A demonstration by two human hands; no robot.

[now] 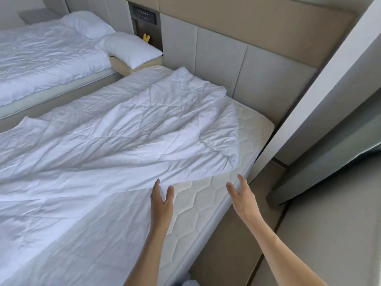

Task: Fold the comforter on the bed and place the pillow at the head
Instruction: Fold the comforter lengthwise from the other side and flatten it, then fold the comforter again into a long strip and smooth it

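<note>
Barely begun: a white comforter (115, 129) lies rumpled and unfolded across the bed (208, 203). Both grips are empty, left hand (161, 200) spread touching its near edge, right hand (240, 195) beside it. A pillow (132, 49) waits on the nightstand.

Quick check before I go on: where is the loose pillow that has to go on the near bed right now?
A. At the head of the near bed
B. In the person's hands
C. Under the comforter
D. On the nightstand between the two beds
D: the loose pillow lies on the nightstand between the beds, while the left hand and right hand are open and empty near the comforter edge.
</note>
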